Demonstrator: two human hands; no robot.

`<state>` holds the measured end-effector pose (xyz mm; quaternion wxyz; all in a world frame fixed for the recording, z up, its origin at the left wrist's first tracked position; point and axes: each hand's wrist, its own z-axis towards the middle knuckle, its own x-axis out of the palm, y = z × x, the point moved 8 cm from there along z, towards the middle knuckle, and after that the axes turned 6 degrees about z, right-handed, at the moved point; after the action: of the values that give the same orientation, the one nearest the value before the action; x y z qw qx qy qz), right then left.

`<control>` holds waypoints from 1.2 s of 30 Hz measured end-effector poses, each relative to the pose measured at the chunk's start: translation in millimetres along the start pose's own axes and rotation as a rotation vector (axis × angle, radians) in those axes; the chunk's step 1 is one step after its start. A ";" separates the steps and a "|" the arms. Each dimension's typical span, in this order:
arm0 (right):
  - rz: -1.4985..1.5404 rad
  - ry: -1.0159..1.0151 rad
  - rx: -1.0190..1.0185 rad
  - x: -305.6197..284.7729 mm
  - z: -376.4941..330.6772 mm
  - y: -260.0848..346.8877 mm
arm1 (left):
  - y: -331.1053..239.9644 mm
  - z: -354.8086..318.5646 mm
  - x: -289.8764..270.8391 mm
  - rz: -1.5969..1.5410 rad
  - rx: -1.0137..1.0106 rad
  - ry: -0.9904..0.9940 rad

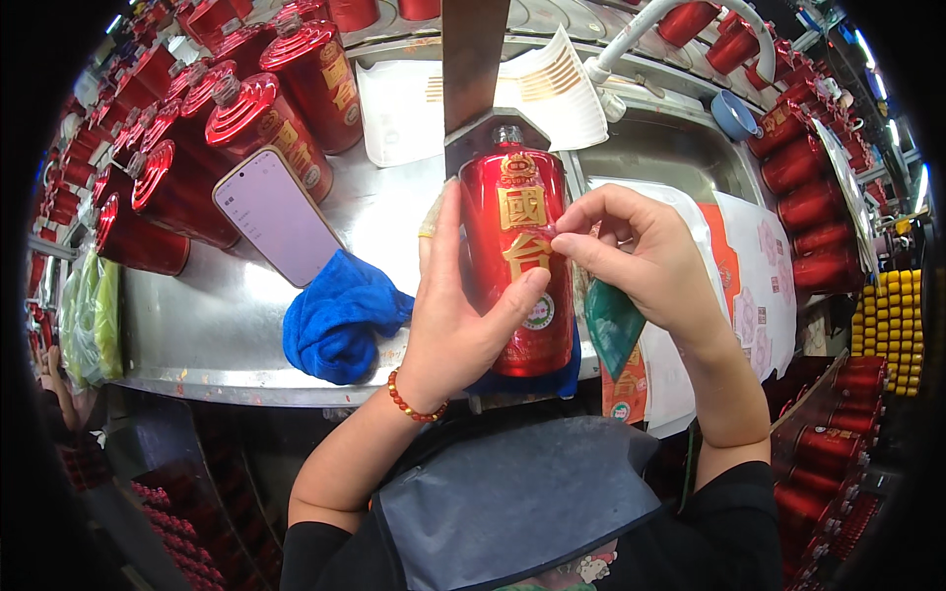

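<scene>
A glossy red bottle [512, 325] with raised gold characters and a clear stopper stands upright in front of me. My left hand [458, 305] grips its left side, with fingers along the edge and the thumb across the front. At the bottle's right front edge, my right hand [631, 246] is closed in a pinch at a gold character. What lies between its fingertips is too small to make out. Just under that hand is a green cone-shaped bag [613, 325]; whether the hand holds it is hidden.
A phone [278, 217] and a crumpled blue cloth [345, 315] lie left on the metal counter [207, 335]. Several red bottles [261, 123] crowd the far left. Behind my bottle rise a metal post [473, 59] and a white tray [394, 108]. Printed sheets [759, 286] lie right, near a sink [670, 158].
</scene>
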<state>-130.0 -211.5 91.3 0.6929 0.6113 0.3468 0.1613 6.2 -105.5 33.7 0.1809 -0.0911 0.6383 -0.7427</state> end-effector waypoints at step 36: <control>0.099 0.232 0.313 9.3 13.7 5.5 | -27.9 56.3 -11.1 0.439 0.294 -0.151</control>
<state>-113.1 -214.4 94.2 0.5360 0.7050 0.4148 0.2088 32.8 -149.5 71.6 0.3961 0.0214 0.5129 -0.7613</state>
